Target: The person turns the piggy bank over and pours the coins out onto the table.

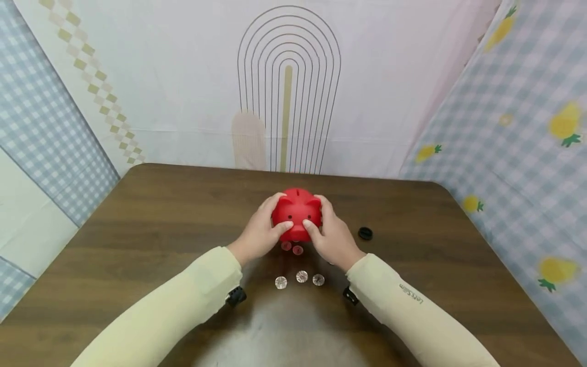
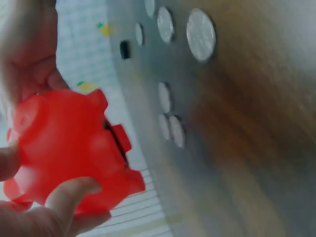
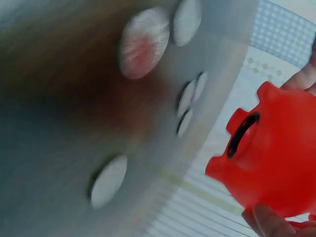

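A red piggy bank [image 1: 298,206] is held up off the table between both hands, its face toward me and its coin slot at the top. My left hand [image 1: 258,233] grips its left side, thumb on the face. The right hand [image 1: 336,238] grips the opposite side in the same way. On its underside a black-rimmed hole [image 3: 243,134] shows in the right wrist view. Silver coins lie on the table below: one coin [image 1: 281,282] at front left, another coin [image 1: 301,276] beside it, and two overlapped by the bank's reddish shade, including a coin [image 1: 298,250].
To the right of the hands, a round black plug [image 1: 365,233] lies on the brown wooden table [image 1: 183,204]. A patterned white cloth [image 1: 183,76] hangs behind the table's far edge, and a checked cloth [image 1: 518,153] hangs along the right.
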`<act>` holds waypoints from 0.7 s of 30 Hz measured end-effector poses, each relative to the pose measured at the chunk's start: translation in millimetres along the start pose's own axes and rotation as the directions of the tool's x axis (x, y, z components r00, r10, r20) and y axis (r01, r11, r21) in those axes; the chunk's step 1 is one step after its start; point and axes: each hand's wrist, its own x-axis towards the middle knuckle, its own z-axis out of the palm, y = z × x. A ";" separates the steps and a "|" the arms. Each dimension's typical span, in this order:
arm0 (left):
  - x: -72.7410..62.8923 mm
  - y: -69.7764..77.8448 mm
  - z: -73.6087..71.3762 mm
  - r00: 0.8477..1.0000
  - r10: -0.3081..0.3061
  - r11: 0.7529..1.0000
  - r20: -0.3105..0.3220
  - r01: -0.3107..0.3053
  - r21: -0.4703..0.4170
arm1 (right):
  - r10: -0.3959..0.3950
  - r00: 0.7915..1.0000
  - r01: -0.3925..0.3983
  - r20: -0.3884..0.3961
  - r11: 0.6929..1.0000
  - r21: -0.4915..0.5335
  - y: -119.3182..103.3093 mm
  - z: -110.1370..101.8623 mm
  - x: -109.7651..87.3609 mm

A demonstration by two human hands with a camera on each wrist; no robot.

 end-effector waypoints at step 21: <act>3.8 0.9 5.1 0.994 -0.108 0.994 0.024 0.108 -0.023 | 0.074 0.997 -0.075 0.024 0.996 0.044 4.3 3.8 -4.2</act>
